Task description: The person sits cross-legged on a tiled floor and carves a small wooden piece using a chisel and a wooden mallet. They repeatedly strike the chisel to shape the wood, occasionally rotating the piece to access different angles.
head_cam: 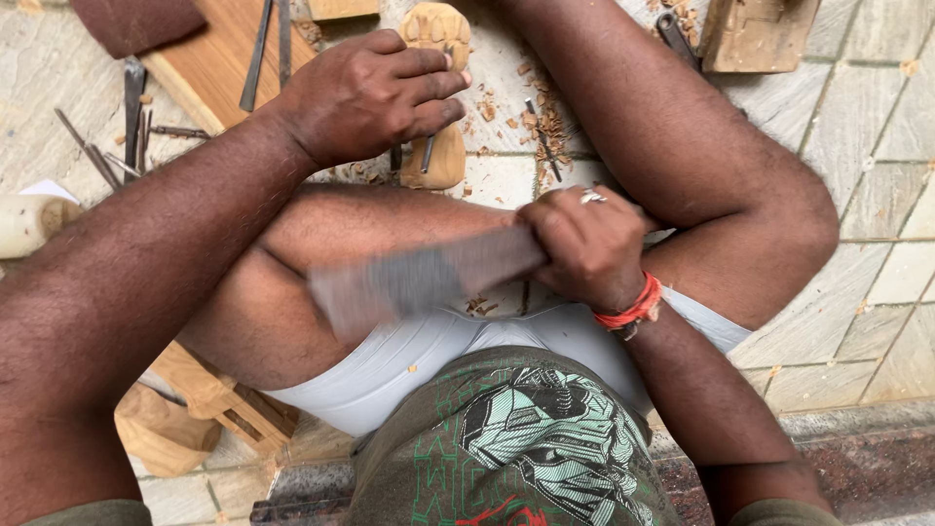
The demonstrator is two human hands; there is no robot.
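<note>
I sit cross-legged on a tiled floor. My left hand (375,93) is closed on a thin metal chisel (427,151) set against a pale carved wooden piece (436,161) lying on the floor between my legs. My right hand (584,244), with a ring and an orange thread at the wrist, grips the handle of a grey wooden mallet (409,287). The mallet is blurred with motion and lies across my left thigh, its head pointing left. Wood chips (545,122) are scattered beside the carving.
Several chisels and metal tools (131,122) lie on the floor at upper left beside a wooden plank (219,58). A wooden block (755,34) sits at upper right. More carved wooden pieces (200,409) rest under my left leg. A pale cylinder (29,224) lies at far left.
</note>
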